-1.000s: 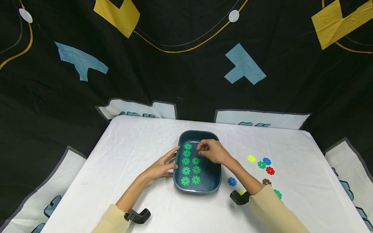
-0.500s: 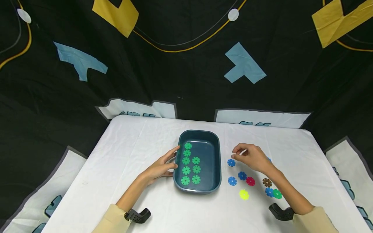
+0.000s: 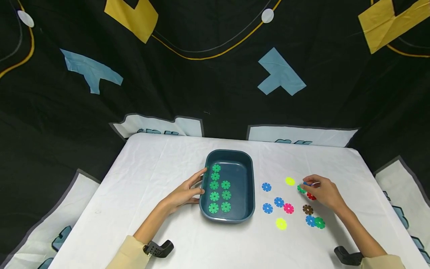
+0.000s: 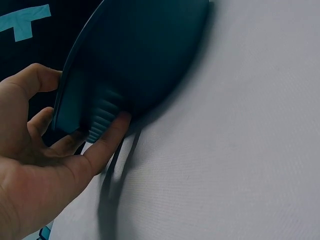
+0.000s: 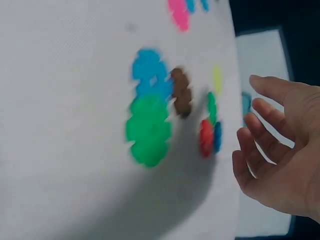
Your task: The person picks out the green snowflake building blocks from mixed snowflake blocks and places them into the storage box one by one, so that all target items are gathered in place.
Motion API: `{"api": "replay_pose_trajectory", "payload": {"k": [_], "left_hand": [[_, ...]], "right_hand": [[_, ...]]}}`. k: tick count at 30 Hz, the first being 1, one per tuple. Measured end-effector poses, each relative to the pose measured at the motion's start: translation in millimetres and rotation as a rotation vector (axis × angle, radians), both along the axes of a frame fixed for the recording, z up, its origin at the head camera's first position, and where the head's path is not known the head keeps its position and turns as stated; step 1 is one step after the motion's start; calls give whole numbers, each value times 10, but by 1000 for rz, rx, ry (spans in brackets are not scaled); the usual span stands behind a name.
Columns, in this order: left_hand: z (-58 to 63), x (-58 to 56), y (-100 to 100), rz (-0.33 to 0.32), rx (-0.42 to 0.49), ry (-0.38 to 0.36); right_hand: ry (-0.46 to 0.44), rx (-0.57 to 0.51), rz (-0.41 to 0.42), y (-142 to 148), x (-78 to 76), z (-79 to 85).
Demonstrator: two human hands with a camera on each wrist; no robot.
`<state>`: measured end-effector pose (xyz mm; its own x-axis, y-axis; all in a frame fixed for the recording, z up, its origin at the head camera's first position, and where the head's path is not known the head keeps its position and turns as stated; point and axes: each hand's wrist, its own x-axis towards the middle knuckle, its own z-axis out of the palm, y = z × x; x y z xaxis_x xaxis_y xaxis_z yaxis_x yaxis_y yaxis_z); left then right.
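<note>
A dark teal tray (image 3: 240, 201) stands on the white table, with several green notched discs (image 3: 214, 196) in two columns on its left side. My left hand (image 3: 181, 194) holds the tray's left side; in the left wrist view one digit rests at the rim and another under the ridged handle (image 4: 105, 112). My right hand (image 3: 325, 191) hovers over a cluster at the right, fingers bent and apart. Beneath its fingertips lie a green disc (image 3: 300, 189), a red disc (image 3: 311, 196) and a partly hidden blue disc (image 5: 217, 136). Nothing shows in the right fingers.
Between tray and right hand lie several blue discs (image 3: 267, 208), a pink disc (image 3: 288, 208), two yellow discs (image 3: 281, 223) and a brown disc (image 3: 307, 209). A green disc (image 3: 320, 223) overlaps a blue one. Black cloth (image 3: 215, 93) hangs behind the table.
My right hand has left the inside of the tray and moved right across the table to the green, red and blue cluster. The left hand and tray have stayed in place.
</note>
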<state>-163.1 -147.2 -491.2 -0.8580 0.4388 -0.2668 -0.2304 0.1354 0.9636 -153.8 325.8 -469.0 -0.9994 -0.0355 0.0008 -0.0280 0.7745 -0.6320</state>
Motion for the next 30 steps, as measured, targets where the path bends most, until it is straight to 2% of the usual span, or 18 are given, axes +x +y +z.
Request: {"api": "replay_pose_trajectory", "payload": {"k": [5, 11, 24, 30], "left_hand": [[4, -2, 9, 1, -6, -2], [18, 8, 7, 2, 0, -6], [13, 3, -2, -3, 8, -4], [7, -2, -4, -7, 10, 0]], "right_hand": [[-41, 3, -26, 118, -16, -176], [-36, 10, -31, 142, -50, -273], [-49, 77, 53, 144, -127, -271], [-70, 68, 48, 121, -134, -253]]}}
